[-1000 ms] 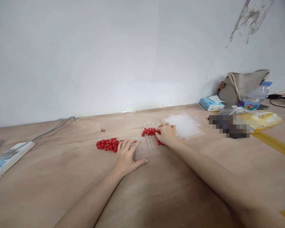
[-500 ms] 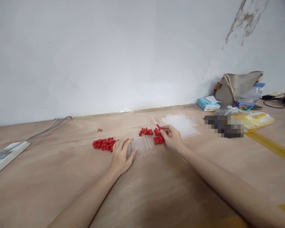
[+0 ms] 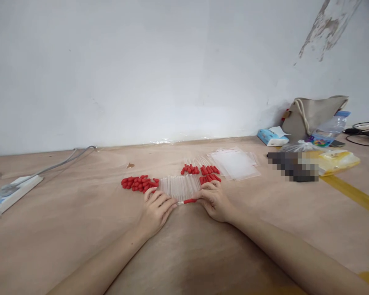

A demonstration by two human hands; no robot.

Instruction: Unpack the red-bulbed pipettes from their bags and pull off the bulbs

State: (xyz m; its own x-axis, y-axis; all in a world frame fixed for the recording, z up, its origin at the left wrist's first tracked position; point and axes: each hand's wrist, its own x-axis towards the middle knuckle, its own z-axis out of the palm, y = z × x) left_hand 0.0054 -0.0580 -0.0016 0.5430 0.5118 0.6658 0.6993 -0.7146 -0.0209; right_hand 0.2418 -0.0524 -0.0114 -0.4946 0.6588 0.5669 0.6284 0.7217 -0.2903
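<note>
In front of me, my left hand [image 3: 157, 211] pinches the end of a thin clear dropper tube [image 3: 180, 203]. My right hand [image 3: 217, 203] grips a red rubber bulb [image 3: 189, 201], which meets that tube end to end. How far the tube sits inside the bulb I cannot tell. Just behind both hands lies a row of clear tubes [image 3: 178, 186] side by side. A heap of red bulbs [image 3: 137, 183] is left of the row. To its right lie several more red bulbs [image 3: 209, 178]. Droppers with red bulbs [image 3: 190, 169] lie behind, tubes pointing away.
Flat clear plastic bags [image 3: 236, 164] overlap at the back right. Further right are a tissue pack [image 3: 272, 137], a grey bag [image 3: 316, 114], a plastic bottle [image 3: 332, 127] and a yellow packet [image 3: 338, 163]. At the left, a cable [image 3: 58, 164] runs to a white power strip [image 3: 21, 194].
My right hand has left the droppers at the back and come down nearer me with a red bulb. My left hand has moved to the near side of the tube row and now pinches a tube.
</note>
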